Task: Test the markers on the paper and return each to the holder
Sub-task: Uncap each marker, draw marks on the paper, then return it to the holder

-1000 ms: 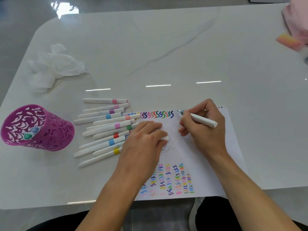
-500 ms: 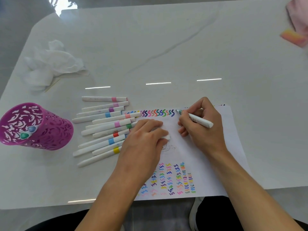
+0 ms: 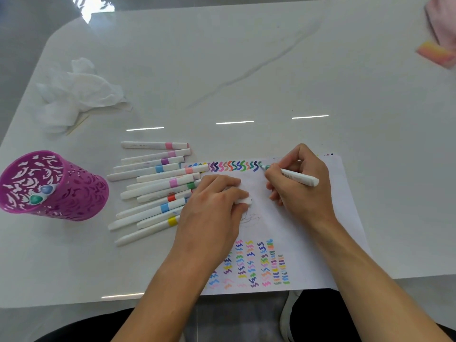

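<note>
My right hand (image 3: 299,186) grips a white marker (image 3: 297,177) with its teal tip touching the paper (image 3: 308,233) at the end of a row of coloured squiggles (image 3: 234,166) along the top edge. My left hand (image 3: 212,213) rests flat on the paper, fingers curled around a small white cap (image 3: 244,201). Several capped white markers (image 3: 158,188) with coloured bands lie side by side left of the paper. A purple cut-out holder (image 3: 49,186) stands at the far left with two markers inside, their ends showing.
A crumpled white tissue (image 3: 74,95) lies at the back left. A pink and orange item (image 3: 436,53) sits at the far right corner. More columns of squiggles (image 3: 256,265) fill the paper's near part, which overhangs the table's front edge.
The marker tip has moved slightly left along the top row and now touches the paper beside the last squiggle. My left hand has stayed in place.
</note>
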`<state>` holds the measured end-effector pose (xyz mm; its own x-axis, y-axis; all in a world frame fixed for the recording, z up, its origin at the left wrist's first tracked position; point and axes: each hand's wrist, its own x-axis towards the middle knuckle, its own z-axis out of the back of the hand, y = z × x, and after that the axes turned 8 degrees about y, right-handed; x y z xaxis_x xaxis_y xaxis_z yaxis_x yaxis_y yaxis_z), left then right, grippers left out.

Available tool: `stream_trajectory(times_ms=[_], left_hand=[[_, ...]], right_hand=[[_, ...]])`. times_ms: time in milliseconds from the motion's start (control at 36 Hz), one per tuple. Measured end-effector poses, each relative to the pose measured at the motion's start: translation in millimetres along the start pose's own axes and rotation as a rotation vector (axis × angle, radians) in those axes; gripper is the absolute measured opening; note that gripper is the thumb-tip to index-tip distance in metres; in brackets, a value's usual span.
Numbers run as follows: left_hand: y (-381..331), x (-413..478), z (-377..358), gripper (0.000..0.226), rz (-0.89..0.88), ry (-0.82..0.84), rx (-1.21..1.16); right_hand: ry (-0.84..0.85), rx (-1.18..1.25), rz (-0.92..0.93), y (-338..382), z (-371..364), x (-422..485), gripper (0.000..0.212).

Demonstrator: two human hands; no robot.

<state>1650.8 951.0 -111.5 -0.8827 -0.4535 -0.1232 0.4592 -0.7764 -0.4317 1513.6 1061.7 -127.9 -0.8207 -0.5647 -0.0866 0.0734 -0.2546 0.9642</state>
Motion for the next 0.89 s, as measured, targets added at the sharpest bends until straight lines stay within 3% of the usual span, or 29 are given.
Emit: stream_trajectory(times_ms=[389, 639, 889], left_hand=[[0, -1, -1, 0.023, -0.006, -0.002, -0.005], [5, -4, 2, 0.023, -0.043, 0.009, -0.026], [5, -8, 5, 0.024, -0.054, -0.076, -0.071]], right_hand=[[0.068, 0.03, -0.017, 2, 2, 0, 0.016], [0.022, 0.253, -0.004, 8, 10, 2, 0.011], [0.041, 0.192, 0.082, 30, 7, -10, 0.01]])
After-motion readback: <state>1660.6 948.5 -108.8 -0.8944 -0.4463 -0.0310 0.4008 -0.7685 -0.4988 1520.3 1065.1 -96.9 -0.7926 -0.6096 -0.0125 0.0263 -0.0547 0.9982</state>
